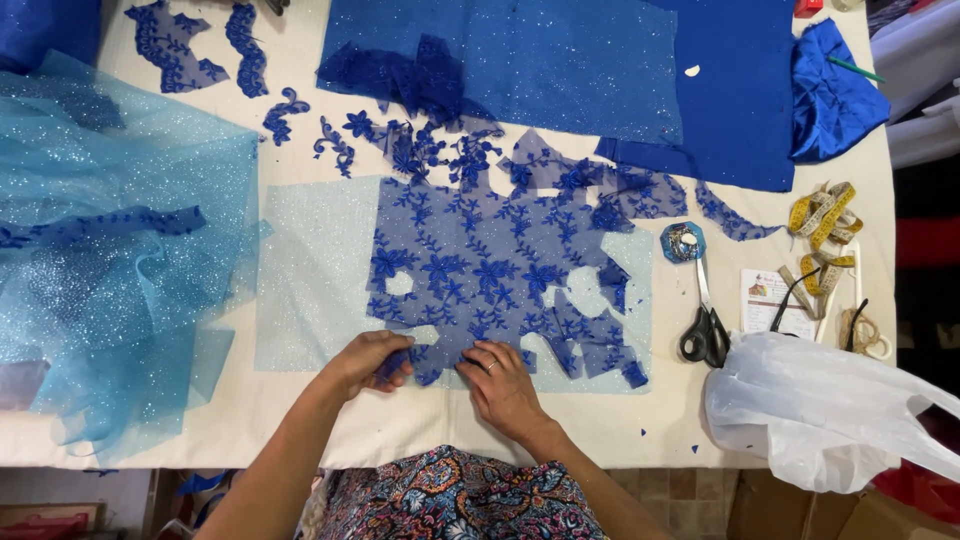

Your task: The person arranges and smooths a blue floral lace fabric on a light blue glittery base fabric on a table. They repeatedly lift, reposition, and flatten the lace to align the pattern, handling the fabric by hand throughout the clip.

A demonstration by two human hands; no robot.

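A sheet of dark blue floral lace [490, 265] with cut-out holes lies on a pale blue glitter fabric panel [310, 270] in the middle of the table. My left hand [368, 360] pinches the lace's near edge between curled fingers. My right hand [503, 385], with a ring on it, presses flat on the same edge just to the right. Both hands sit at the table's front, a few centimetres apart.
Light blue glitter tulle [110, 250] is heaped at the left. Royal blue fabric [600, 70] lies at the back, with cut lace motifs [185, 45] beside it. Black-handled scissors [705, 325], a round pincushion [683, 242], a yellow tape measure [825, 215] and a white plastic bag [830, 405] are at the right.
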